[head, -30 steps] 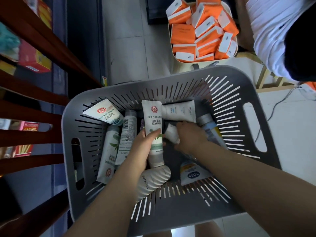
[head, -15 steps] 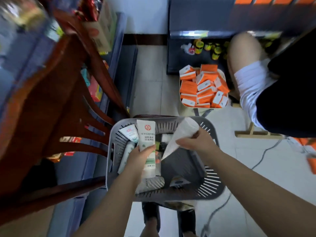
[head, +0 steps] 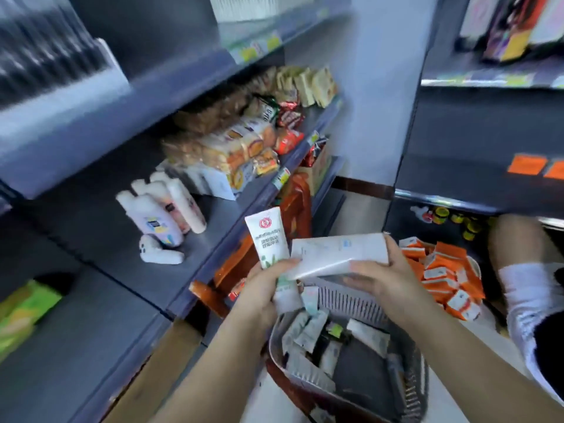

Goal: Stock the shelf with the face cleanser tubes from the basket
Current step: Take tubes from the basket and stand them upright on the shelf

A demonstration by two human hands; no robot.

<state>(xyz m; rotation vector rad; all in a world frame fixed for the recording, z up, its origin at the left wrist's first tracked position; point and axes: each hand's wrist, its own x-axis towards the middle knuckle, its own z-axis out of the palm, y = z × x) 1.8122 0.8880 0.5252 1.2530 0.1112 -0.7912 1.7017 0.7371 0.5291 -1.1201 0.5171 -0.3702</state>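
Above the basket [head: 351, 297], hands grip white tubes [head: 268, 239].

two held tubes [head: 268, 239], roughly five shelf bottles [head: 158, 215]

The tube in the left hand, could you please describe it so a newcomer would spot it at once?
Above the grey basket, the left hand grips a white tube standing upright. Unlike the plain tube lying sideways in the right hand, it carries a round red logo.
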